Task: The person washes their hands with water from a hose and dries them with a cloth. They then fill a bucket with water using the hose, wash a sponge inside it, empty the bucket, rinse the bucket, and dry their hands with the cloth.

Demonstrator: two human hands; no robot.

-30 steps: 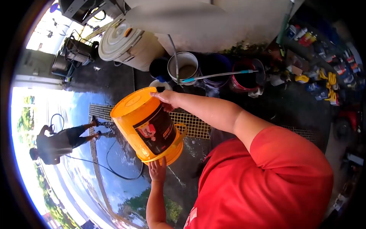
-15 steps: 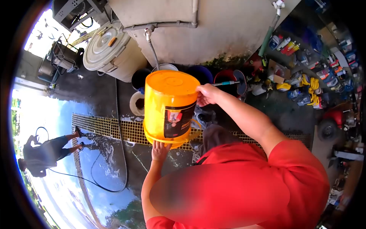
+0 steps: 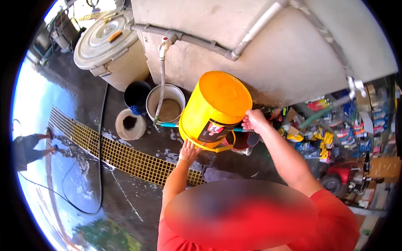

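A yellow bucket (image 3: 199, 113) with a dark label is held upside down, its closed base up and tilted away. My left hand (image 3: 189, 152) supports it at the rim, low on its left side. Up at the base edge, my right hand (image 3: 254, 121) grips the bucket from the right, fingers curled. The yellow handle hangs by the rim, near my body. Behind the bucket, a stick with a teal end (image 3: 168, 124) lies partly hidden, and a dark red bucket (image 3: 239, 144) shows below it.
Left of the bucket stand a grey-white bucket (image 3: 171, 104), a black bucket (image 3: 137, 94) and a small white pail (image 3: 130, 124). A lidded bin (image 3: 125, 69), a tap (image 3: 164, 45), a floor grate (image 3: 121, 154), a hose (image 3: 101, 138), bottles (image 3: 322, 142) and another person (image 3: 31, 148) surround them.
The yellow bucket and both my hands have moved right, across the row of buckets. The view has turned toward the wall, and the other person now sits at the far left edge.
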